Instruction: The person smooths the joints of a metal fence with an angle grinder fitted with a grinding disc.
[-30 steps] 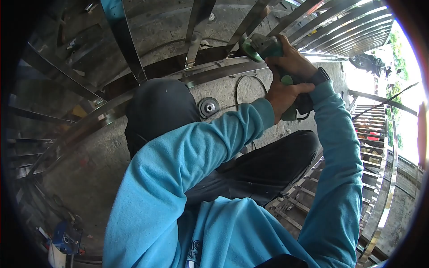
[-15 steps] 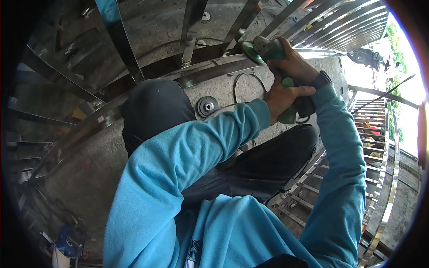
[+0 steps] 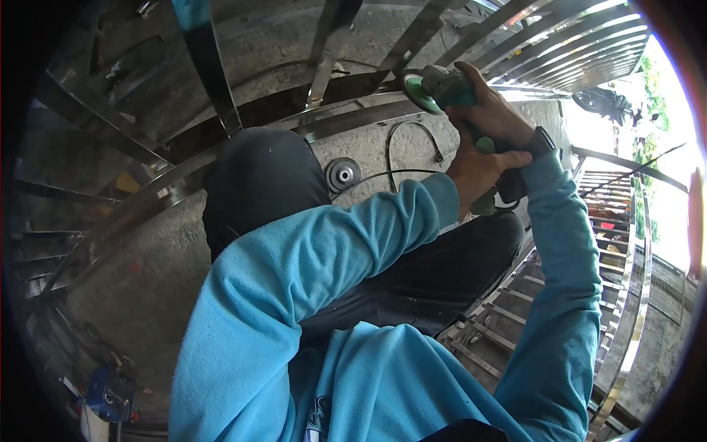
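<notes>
I hold a green angle grinder [image 3: 455,90] with both hands, its green disc [image 3: 421,93] beside the curved metal rail [image 3: 361,119]. My right hand [image 3: 495,112], with a dark watch at the wrist, is wrapped round the grinder's body near its head. Further back, my left hand [image 3: 471,169] is closed round the rear part, its thumb reaching toward my right wrist. Whether the disc touches the rail is unclear. A round grey disc [image 3: 343,174] lies on the concrete floor, right of my bent knee.
Upright metal bars [image 3: 202,70] rise from the rail at the upper left. A slatted metal frame [image 3: 508,309] lies at the right. Black cable [image 3: 390,144] loops over the floor. A blue machine [image 3: 110,394] stands at the lower left, and a motorcycle [image 3: 605,103] at the upper right.
Both hands and the grinder have shifted slightly right, with its disc a little lower. More of the cable shows beside my left sleeve.
</notes>
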Action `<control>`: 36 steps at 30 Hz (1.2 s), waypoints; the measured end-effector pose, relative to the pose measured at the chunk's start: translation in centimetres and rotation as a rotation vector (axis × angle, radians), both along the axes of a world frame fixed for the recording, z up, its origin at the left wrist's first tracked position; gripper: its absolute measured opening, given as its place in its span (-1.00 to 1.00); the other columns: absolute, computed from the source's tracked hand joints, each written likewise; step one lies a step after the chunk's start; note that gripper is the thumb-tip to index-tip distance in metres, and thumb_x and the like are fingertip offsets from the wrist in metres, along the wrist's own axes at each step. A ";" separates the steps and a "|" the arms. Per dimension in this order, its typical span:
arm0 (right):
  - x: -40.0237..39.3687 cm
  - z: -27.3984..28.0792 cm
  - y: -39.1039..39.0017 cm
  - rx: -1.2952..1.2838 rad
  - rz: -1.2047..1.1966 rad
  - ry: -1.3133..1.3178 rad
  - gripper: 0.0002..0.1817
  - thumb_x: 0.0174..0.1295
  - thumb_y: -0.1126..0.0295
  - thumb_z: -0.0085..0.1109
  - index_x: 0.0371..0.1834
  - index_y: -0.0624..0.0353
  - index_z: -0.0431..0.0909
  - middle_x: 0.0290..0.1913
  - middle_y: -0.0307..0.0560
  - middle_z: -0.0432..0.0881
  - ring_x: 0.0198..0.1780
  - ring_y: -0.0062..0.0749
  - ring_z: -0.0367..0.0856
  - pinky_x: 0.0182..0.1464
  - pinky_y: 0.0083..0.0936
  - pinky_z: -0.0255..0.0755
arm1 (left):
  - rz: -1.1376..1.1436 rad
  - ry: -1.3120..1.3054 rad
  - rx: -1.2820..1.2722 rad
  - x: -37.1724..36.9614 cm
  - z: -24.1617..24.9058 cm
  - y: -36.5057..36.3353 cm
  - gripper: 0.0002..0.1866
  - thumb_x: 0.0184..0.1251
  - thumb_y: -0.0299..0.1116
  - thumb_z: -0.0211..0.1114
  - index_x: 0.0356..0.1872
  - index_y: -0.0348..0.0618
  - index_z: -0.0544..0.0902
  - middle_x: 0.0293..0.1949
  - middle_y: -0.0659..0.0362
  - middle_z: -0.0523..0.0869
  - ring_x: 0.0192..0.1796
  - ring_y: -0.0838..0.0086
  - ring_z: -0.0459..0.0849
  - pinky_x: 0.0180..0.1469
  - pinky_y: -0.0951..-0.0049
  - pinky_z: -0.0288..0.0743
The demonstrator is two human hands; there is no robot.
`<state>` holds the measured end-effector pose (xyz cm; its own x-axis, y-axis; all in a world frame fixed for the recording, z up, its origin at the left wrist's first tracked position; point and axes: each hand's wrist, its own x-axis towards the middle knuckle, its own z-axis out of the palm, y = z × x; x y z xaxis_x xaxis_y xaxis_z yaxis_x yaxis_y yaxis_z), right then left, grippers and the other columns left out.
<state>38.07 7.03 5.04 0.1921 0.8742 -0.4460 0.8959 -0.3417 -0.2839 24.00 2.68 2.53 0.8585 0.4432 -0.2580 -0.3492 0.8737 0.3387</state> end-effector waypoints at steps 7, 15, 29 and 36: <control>0.3 -1.9 2.0 0.021 0.001 -0.009 0.01 0.15 0.01 0.39 0.58 0.11 0.02 0.15 0.46 0.63 0.17 0.33 0.66 0.23 -0.09 0.52 | -0.052 0.076 0.040 -0.2 -1.3 2.0 -0.22 0.23 -0.28 0.54 0.34 -0.33 0.26 0.03 0.07 0.65 0.06 0.37 0.70 0.13 0.34 0.65; 0.2 -2.1 2.4 0.025 -0.021 0.003 0.02 0.13 -0.01 0.39 0.57 0.12 0.03 0.14 0.50 0.62 0.17 0.35 0.66 0.23 -0.08 0.52 | -0.032 0.069 0.055 -0.5 -1.2 2.6 -0.22 0.24 -0.24 0.53 0.35 -0.31 0.27 0.07 0.08 0.63 0.10 0.39 0.68 0.14 0.34 0.62; 0.2 -2.0 2.8 0.031 -0.019 -0.045 0.04 0.09 -0.04 0.39 0.58 0.09 0.05 0.14 0.48 0.63 0.18 0.35 0.64 0.24 -0.07 0.51 | -0.018 0.053 0.081 0.2 -1.7 2.7 -0.47 0.27 -0.21 0.50 0.15 -0.26 0.53 -0.14 0.16 0.70 -0.15 0.47 0.72 -0.13 0.45 0.66; 0.9 -1.8 1.6 0.038 0.000 -0.022 0.05 0.08 -0.03 0.40 0.58 0.10 0.05 0.15 0.47 0.63 0.19 0.33 0.65 0.25 -0.07 0.52 | 0.036 0.066 0.058 0.2 -0.5 1.3 -0.45 0.26 -0.16 0.51 0.14 -0.26 0.54 -0.15 0.17 0.70 -0.19 0.48 0.71 -0.13 0.43 0.65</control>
<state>38.96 8.60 3.24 0.2018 0.8903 -0.4083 0.9019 -0.3315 -0.2769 24.17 3.98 2.08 0.8240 0.4890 -0.2863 -0.3549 0.8392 0.4120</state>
